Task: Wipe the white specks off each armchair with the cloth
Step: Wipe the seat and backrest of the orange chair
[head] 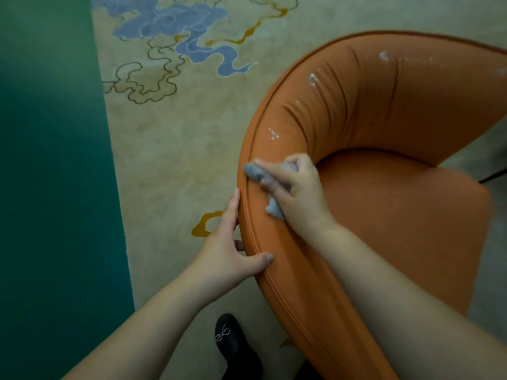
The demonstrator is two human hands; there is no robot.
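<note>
Armchair: orange armchair [397, 215], right half of the frame.
Cloth: grey cloth [253, 171] on the curved top edge, centre frame.
Right hand: right hand [296, 193] grips the cloth, pressing it down.
Left hand: left hand [227, 250], fingers straight, resting on the chair's outer rim.
Specks: white specks [274, 135] above the cloth.
Floor: patterned rug [178, 133]; black shoe [230, 338] at bottom.

Orange armchair [384, 119], grey cloth [253, 171], beige rug [178, 149] with blue swirls.
</note>
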